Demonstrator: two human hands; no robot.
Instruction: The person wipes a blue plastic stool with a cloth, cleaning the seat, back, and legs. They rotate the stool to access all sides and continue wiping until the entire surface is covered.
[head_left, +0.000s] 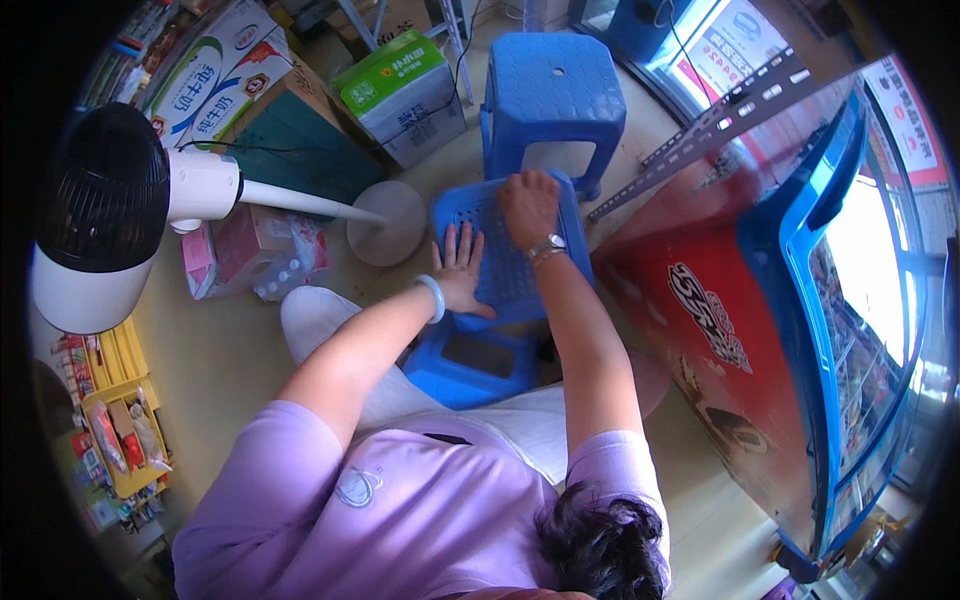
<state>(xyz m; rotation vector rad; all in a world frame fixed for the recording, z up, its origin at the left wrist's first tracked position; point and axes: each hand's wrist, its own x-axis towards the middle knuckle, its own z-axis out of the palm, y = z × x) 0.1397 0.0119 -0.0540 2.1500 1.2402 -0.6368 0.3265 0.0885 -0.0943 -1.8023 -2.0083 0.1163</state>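
Between my knees is a blue plastic stool-like piece (495, 262) with a raised rim and a perforated, textured surface. My left hand (459, 276) lies on its left side, palm down with the fingers spread. A pale bangle circles that wrist. My right hand (529, 206) is over its far right part, fingers curled and blurred; whether anything is under them is hidden. A watch and a bracelet are on the right wrist. Nearer my lap, a blue plastic frame (472, 360) with a rectangular opening shows below the perforated surface. Whether the two are joined I cannot tell.
A blue plastic stool (556, 86) stands upright just beyond. A white pedestal fan (202, 184) reaches in from the left, its round base (388, 223) on the floor. Cartons (405, 97) line the back left. A red and blue display freezer (720, 322) stands close on my right.
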